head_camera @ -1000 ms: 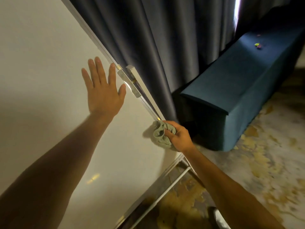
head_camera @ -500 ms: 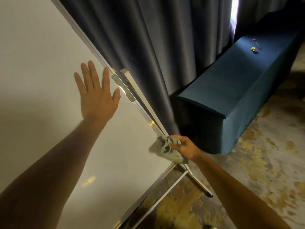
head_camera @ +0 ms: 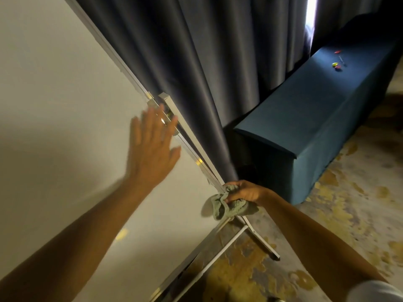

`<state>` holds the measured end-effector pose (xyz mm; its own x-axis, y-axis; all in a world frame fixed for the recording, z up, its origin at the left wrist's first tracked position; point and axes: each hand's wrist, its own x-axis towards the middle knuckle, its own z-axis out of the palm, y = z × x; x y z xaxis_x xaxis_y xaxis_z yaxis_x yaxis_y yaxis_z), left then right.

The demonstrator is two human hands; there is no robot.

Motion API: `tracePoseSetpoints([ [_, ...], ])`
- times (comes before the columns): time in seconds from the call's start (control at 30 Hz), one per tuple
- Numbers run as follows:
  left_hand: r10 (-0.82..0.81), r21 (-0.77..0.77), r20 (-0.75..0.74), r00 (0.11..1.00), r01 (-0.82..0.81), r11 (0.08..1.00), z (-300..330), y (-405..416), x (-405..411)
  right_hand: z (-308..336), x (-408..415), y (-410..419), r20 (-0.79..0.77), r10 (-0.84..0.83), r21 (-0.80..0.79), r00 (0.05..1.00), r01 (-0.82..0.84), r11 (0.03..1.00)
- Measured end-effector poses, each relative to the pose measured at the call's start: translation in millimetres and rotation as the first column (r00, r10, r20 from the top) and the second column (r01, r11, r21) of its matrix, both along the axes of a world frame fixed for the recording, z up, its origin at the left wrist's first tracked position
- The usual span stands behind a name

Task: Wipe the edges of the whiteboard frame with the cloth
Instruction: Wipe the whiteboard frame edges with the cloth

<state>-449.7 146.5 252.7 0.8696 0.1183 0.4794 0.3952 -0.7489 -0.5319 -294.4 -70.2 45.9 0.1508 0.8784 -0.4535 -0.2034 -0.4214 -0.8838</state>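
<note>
The right hand (head_camera: 244, 191) has slid down the silver metal frame edge (head_camera: 197, 159) of the white board (head_camera: 54, 110) over the last second, and now sits at the lower right corner, fingers closed around the crumpled grey-green cloth (head_camera: 229, 207) and pressing it against the rail. This suggests the right-hand side is nearly wiped to its end, and that the bottom edge (head_camera: 192, 258), running down and left from the cloth, is the likely next stretch. The left hand (head_camera: 152, 153) has shifted too: it was flat on the board further from the rail, and now lies open, fingers spread and holding nothing, with its fingertips over the metal bracket (head_camera: 168, 105) on the frame above the right hand. It is blurred, so whether it presses on the board cannot be told.

Just behind the right hand hang the dark grey pleated curtains (head_camera: 196, 73), close against the frame. Below it, the stand's thin metal leg (head_camera: 259, 238) splays out over the worn, yellow-patched floor (head_camera: 349, 225), and could catch the cloth at the corner. Beyond the right hand stands a long teal upholstered bench (head_camera: 316, 118).
</note>
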Motion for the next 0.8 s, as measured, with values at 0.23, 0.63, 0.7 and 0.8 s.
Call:
tracePoseSetpoints([
  [0.23,-0.184,0.122,-0.343,0.921,0.237,0.964,-84,-24,5,-31,-31,-17,-0.294,-0.411,0.053,0.863,0.444,0.895],
  [0.63,-0.103,0.186,-0.418,0.903,0.196,0.963,-78,-22,-8,-58,-160,29,-0.645,-0.761,-0.125,0.07,0.973,0.196],
  [0.7,-0.1,0.195,-0.422,0.901,0.198,0.96,-77,-22,-14,-58,-172,39,-0.571,-0.821,-0.149,0.009,0.982,0.114],
  [0.8,-0.107,0.192,-0.42,0.901,0.204,0.96,-75,-25,-19,-52,-183,42,-0.421,-0.907,-0.151,-0.019,0.987,0.05],
])
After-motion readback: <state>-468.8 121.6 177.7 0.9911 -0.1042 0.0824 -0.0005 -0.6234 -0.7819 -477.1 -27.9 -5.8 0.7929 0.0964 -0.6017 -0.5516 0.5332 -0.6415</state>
